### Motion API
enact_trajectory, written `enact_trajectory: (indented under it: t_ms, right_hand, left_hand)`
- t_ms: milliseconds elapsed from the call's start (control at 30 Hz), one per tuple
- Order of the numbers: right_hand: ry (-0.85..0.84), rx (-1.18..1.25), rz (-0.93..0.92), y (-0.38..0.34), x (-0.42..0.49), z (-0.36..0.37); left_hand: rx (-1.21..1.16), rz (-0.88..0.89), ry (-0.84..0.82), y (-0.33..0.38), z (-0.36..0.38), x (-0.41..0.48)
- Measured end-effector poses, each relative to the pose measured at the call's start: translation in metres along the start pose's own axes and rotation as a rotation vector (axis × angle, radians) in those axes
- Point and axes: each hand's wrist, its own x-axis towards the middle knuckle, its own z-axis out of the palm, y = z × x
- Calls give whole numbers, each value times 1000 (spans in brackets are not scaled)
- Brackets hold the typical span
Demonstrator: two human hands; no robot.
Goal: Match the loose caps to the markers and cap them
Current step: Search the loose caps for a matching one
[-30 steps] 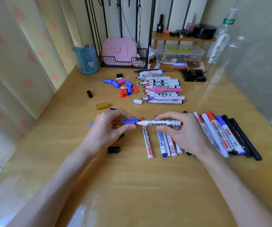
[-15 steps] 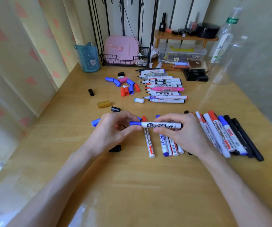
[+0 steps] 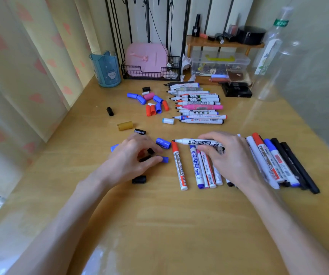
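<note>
My right hand [image 3: 227, 155] grips a white marker [image 3: 201, 142] level above the table, its bare black tip pointing left. My left hand [image 3: 132, 157] is curled over a cluster of loose caps, with its fingers and thumb around a black cap [image 3: 150, 151]. One blue cap [image 3: 165, 159] lies at the thumb tip and another blue cap [image 3: 163, 143] lies just left of the marker tip. Capped markers [image 3: 179, 165] lie under and beside my right hand. Uncapped markers [image 3: 199, 104] are stacked farther back, left of them a pile of blue, red and pink caps [image 3: 151, 104].
More capped markers [image 3: 278, 161] lie in a row at the right. Single caps are scattered: black [image 3: 109, 111], yellow [image 3: 125, 125], white [image 3: 168, 121], black [image 3: 139, 179]. A blue cup [image 3: 106, 70], wire basket [image 3: 151, 75], clear bottle [image 3: 272, 62] and black box [image 3: 237, 90] line the back.
The blue cap that sat on the marker's tip has come off, baring a black tip. My left hand moved down and left onto the loose caps; my right hand kept the marker.
</note>
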Motion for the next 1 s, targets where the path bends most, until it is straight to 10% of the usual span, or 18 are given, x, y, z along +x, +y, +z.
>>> enact_trajectory:
  t_ms: [333, 1000]
  right_hand:
    - [-41, -3, -56, -1, -3, 10]
    - [-31, 49, -250, -6, -7, 23]
  left_hand:
    - [267, -72, -49, -8, -18, -7]
    - [-148, -63, 125, 16, -4, 0]
